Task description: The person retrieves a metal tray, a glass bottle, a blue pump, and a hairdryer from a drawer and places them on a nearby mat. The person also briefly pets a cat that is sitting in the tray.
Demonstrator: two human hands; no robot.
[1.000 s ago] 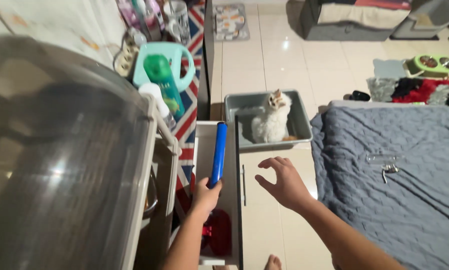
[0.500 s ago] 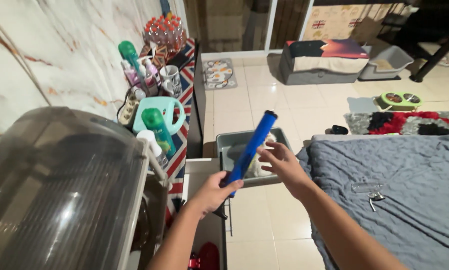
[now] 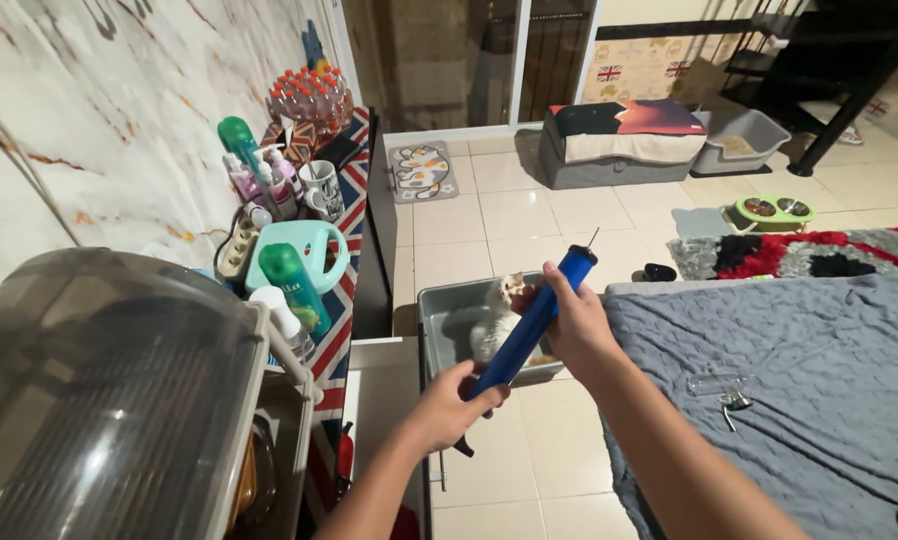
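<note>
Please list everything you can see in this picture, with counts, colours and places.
tube: one, blue, held slanted in both hands
cat: one, pale, in the tray
tray: one, grey, on the floor
blanket: one, grey, right
clear hanger: one, on the blanket
bottles: several, green and pale, left shelf
mug: one, white, shelf
domed cover: one, grey, lower left
feeding bowls: two, in a green stand, floor
left hand: fingers around the tube's lower end
right hand: fingers around its upper end
</note>
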